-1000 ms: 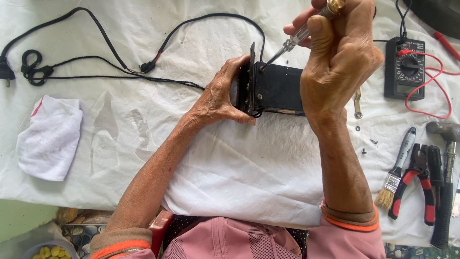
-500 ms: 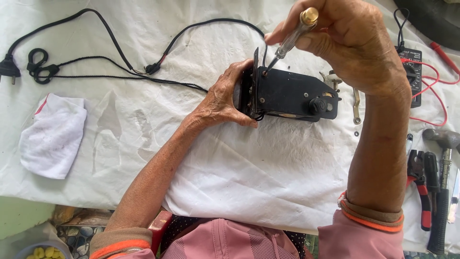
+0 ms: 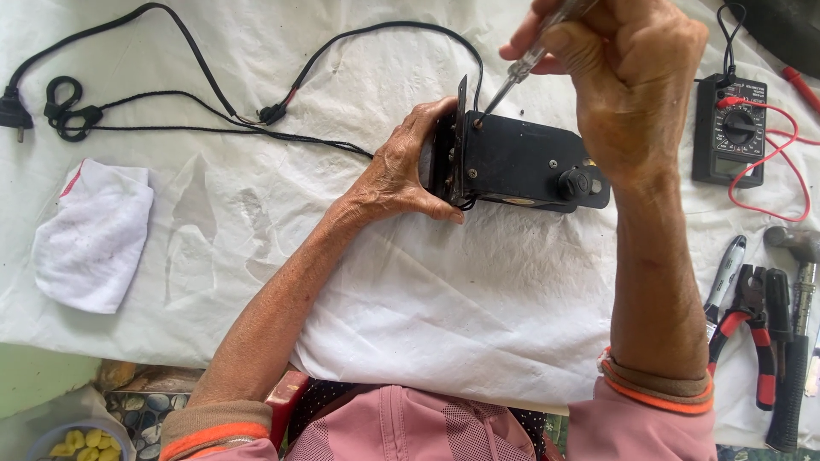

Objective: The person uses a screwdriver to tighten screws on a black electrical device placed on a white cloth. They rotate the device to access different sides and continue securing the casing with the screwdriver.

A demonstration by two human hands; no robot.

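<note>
A black rectangular device housing point(image 3: 521, 162) lies on a white plastic sheet point(image 3: 444, 299). My left hand point(image 3: 401, 171) grips its left end, fingers wrapped around the edge plate. My right hand point(image 3: 628, 81) is raised above the housing and holds a screwdriver point(image 3: 521, 72) with a clear handle. The screwdriver's tip touches a screw near the top left corner of the housing. A round black knob sits at the housing's right end.
A black power cord point(image 3: 196, 85) with a plug loops across the upper left. A folded white cloth point(image 3: 90, 235) lies at left. A black multimeter point(image 3: 729, 130) with red leads sits at right. Pliers point(image 3: 745, 320), a hammer point(image 3: 794, 341) and other tools lie at lower right.
My right hand has lifted and shifted right, uncovering the housing's right end with its knob. The screwdriver tip stays at the top left corner. My left hand keeps its grip.
</note>
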